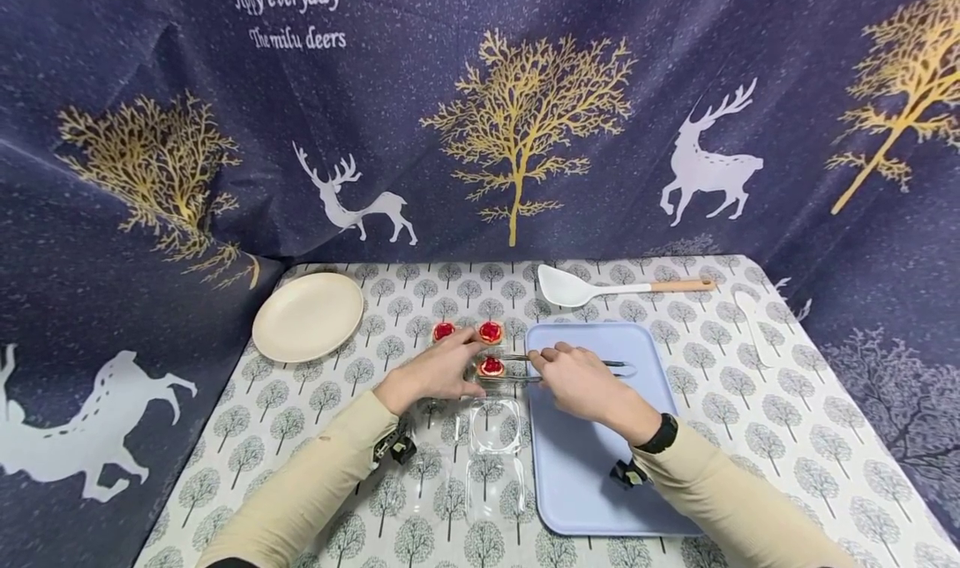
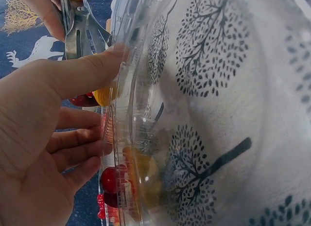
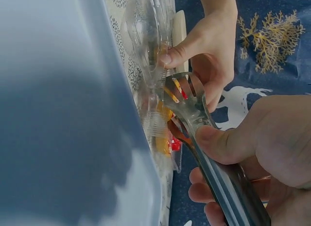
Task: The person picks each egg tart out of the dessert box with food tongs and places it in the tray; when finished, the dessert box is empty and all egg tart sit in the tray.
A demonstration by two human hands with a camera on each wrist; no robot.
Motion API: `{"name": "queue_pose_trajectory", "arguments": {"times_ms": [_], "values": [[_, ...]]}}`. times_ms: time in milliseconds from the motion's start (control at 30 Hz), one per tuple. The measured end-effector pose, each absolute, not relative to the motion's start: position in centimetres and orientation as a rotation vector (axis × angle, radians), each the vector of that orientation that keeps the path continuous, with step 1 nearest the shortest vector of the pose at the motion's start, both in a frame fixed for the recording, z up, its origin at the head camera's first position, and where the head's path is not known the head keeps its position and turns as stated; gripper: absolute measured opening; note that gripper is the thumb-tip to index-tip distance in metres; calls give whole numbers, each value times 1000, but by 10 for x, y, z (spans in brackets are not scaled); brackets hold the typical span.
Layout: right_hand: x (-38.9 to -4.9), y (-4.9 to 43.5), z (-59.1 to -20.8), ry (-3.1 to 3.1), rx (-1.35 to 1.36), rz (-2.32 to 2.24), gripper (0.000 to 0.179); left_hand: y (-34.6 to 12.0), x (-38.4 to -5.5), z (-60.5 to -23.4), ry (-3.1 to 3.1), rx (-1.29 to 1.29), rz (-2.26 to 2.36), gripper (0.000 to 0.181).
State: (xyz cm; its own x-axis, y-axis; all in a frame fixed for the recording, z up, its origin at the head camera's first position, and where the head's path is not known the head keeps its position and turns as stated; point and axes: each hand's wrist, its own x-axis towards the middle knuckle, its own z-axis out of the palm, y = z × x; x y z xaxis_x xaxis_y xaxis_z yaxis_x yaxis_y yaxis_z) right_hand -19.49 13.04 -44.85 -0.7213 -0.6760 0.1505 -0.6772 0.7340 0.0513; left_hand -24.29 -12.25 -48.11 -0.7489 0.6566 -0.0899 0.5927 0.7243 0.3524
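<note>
My left hand (image 1: 437, 369) grips the side of a clear plastic box (image 1: 495, 459) that lies opened out on the table. In the left wrist view its thumb lies on the rim and the other fingers touch the side wall. Metal tongs (image 3: 214, 172) are held in my right hand (image 1: 583, 387). The slotted tong ends stand around a small tart with red topping (image 1: 491, 367) in the box. Two more red-topped tarts sit just behind, one at the back right (image 1: 491, 332) and one at the back left (image 1: 443, 331), partly beside my left fingers.
A light blue tray (image 1: 585, 485) lies under my right forearm. One cream plate (image 1: 307, 318) rests at the back left. Along the back is a white spatula with a wooden handle (image 1: 626, 288), and a thin white utensil (image 1: 752, 328) lies at the right edge. A dark patterned cloth hangs behind.
</note>
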Motion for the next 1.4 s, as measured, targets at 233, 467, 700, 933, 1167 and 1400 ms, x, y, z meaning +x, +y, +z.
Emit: {"name": "queue_pose_trajectory", "arguments": {"times_ms": [233,467,700,933,1167,1400], "values": [[-193,135,-446,-2784,1074,39,45,-123,-243,-482,2714,963,460,84],[-192,140,-438,-2866,1021,92,47,-122,-243,-482,2716,989,450,81],[-192,148,-433,-2903,983,119,55,-122,-243,-481,2713,988,463,82],[-193,158,-432,-2884,953,171,53,-122,-242,-481,2719,994,447,82],[-195,169,-430,-2901,892,195,50,-122,-242,-481,2713,1006,460,82],[-195,182,-434,-2919,820,218,51,-122,-242,-481,2711,1013,467,85]]}}
